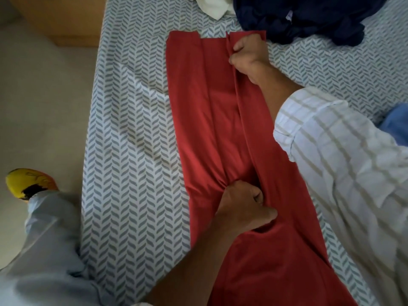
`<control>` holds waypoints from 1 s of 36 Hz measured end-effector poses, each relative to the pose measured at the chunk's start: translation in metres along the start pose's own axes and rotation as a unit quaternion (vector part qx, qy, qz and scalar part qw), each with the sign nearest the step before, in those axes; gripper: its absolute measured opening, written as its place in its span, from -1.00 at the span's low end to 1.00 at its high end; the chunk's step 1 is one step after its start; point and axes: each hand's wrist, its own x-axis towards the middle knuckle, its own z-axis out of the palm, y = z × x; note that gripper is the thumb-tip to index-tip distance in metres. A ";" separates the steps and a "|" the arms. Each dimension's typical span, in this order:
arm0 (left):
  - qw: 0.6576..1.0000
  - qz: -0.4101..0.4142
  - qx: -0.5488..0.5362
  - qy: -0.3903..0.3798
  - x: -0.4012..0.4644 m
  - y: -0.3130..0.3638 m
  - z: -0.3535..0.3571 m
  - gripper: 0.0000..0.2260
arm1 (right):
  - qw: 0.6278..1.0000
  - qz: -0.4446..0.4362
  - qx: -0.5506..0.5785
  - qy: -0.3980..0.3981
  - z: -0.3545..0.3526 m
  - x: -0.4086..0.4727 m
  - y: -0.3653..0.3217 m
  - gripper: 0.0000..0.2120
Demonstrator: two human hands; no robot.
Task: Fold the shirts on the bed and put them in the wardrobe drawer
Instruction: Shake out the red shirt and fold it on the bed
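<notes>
A red shirt (198,111) lies stretched lengthwise on the bed (123,151), folded into a long narrow strip. My right hand (247,53) pinches the edge of its folded-over right flap near the far end. My left hand (245,206) grips a bunch of the red fabric near the near end, fingers curled into it. A dark navy shirt (309,16) lies crumpled at the far right of the bed. A white garment (212,5) lies beside it at the top edge.
The bed's left edge runs down the frame beside a beige floor (39,102). A wooden furniture piece (66,18) stands at the top left. My leg and yellow shoe (26,183) are at the lower left. A blue cloth (397,122) shows at the right edge.
</notes>
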 end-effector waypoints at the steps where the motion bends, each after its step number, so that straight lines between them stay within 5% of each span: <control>1: 1.000 -0.002 -0.001 -0.001 0.000 0.000 0.000 -0.77 | 1.000 0.001 0.016 0.010 0.001 0.001 0.000 -0.76; 8: 1.000 -0.012 0.000 0.000 0.001 -0.001 0.000 -0.75 | 0.991 0.000 0.125 -0.041 0.005 0.000 0.012 -0.65; 13: 1.000 -0.013 0.025 0.002 0.004 -0.004 -0.002 -0.74 | 0.988 -0.063 0.099 -0.102 -0.022 -0.057 0.015 -0.52; 20: 0.999 -0.042 0.028 -0.010 0.004 0.002 -0.003 -0.74 | 0.988 -0.153 0.031 0.004 -0.049 -0.186 0.072 -0.77; 24: 0.998 -0.056 0.034 -0.026 0.003 0.006 -0.010 -0.78 | 0.994 -0.094 0.032 0.041 -0.068 -0.275 0.105 -0.77; 27: 0.989 -0.069 -0.125 -0.033 -0.006 0.014 -0.021 -0.89 | 0.999 -0.039 0.023 -0.023 -0.083 -0.339 0.125 -0.66; 29: 0.967 -0.066 -0.247 -0.013 -0.012 0.018 -0.028 -0.72 | 0.996 -0.056 0.000 -0.063 -0.088 -0.375 0.136 -0.56; 32: 0.956 -0.008 -0.288 0.062 -0.033 0.016 -0.036 -0.63 | 0.992 -0.084 -0.031 -0.091 -0.089 -0.416 0.147 -0.38; 36: 0.978 -0.008 -0.072 0.195 -0.079 -0.013 -0.030 -0.76 | 0.975 -0.193 -0.049 -0.097 -0.093 -0.458 0.159 -0.28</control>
